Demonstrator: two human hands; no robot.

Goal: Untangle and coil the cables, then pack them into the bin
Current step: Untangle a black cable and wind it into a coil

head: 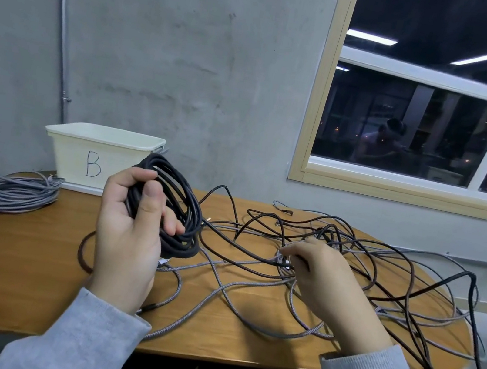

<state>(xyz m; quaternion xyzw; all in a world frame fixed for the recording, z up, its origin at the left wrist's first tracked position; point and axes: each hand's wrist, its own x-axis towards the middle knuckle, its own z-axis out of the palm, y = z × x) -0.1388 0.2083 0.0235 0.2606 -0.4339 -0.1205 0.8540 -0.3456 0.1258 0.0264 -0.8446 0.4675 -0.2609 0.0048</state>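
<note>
Wooden table (pixel 16 260), cream bin (pixel 81 155), contents hidden

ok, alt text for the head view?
Left hand holds a black cable coil above a wooden table; right hand pinches into a cable tangle. A grey coil lies beside bin B.

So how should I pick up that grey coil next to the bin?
Come down from above and slip your fingers under one side of the grey coil, gripping the whole bundle of loops at once. It lies flat on the table, open all round, so pinching one strand would probably unravel it.
</note>
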